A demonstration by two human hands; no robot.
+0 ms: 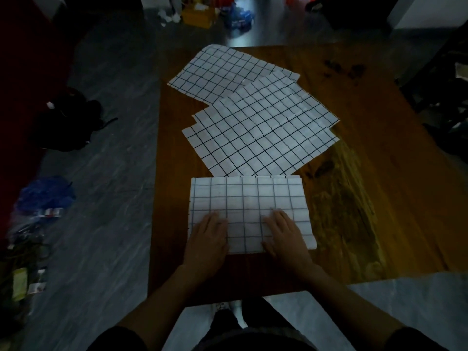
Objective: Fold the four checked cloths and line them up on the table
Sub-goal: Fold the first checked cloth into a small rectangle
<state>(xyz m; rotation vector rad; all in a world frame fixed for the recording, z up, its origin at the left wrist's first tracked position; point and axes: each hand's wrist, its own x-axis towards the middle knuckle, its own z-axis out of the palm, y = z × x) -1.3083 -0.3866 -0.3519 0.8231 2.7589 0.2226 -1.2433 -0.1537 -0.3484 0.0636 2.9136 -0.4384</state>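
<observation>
A white cloth with a black check, folded into a rectangle (249, 198), lies near the front edge of the wooden table (379, 173). My left hand (209, 238) lies flat on its near left part, fingers straight. My right hand (285, 234) lies flat on its near right part. Behind it a spread checked cloth (263, 133) lies at an angle, with the edges of another cloth showing under it. A further spread checked cloth (222, 74) lies at the table's far left corner, partly under the middle ones.
The table's right half is bare wood with dark stains (347, 69). Grey floor lies to the left, with a black bag (68, 117), a blue plastic bag (45, 193) and small clutter (22, 274). Boxes and bags (202, 13) stand beyond the table.
</observation>
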